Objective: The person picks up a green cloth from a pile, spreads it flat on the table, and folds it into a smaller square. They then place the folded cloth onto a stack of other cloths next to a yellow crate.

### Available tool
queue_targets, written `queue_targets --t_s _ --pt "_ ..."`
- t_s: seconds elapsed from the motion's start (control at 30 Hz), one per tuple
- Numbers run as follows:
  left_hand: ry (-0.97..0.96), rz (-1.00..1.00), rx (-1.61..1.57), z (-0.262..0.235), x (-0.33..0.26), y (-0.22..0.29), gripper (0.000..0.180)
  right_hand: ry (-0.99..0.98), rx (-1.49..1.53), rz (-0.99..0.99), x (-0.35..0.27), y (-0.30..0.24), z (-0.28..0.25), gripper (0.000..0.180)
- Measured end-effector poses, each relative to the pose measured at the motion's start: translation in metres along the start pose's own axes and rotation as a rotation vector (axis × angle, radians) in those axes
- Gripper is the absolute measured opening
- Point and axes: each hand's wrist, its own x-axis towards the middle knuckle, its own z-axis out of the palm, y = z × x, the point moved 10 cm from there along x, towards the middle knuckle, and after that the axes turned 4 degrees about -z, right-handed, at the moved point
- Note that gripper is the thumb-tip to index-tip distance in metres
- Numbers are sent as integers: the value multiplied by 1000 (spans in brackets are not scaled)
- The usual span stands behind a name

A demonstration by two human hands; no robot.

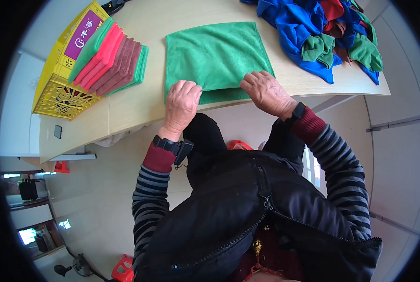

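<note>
A green towel (217,54) lies spread on the table before me, its near edge lifted a little and turned back over a darker green layer. My left hand (183,101) is closed on the left corner of that edge. At the right end of the same edge, my right hand (265,91) pinches the cloth, thumb hidden. Both wrists wear dark bands. Left of the towel stands a stack of folded cloths (111,61) in green, red and brown. A loose heap of blue, green and red cloths (308,28) lies to the right.
A yellow plastic crate (64,94) stands on the table (134,105) behind the folded stack. The table's near edge runs just below my hands. A small dark flat object (58,131) lies near the left end. Red stools (123,269) are on the floor.
</note>
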Motion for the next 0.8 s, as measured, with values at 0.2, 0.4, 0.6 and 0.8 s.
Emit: queue_targets --t_s 0.2,0.4,0.6,0.8 --pt "-120 16 -46 16 -23 5 11 -60 10 -30 -14 -9 7 4" --pt "-228 -49 -126 18 -24 -2 15 -165 292 110 -16 14 15 11" --pt "-163 -249 -162 17 -9 -59 17 -15 360 309 0 78 12 20" --pt "-90 -250 -55 16 2 -89 13 159 74 231 17 88 20 22"
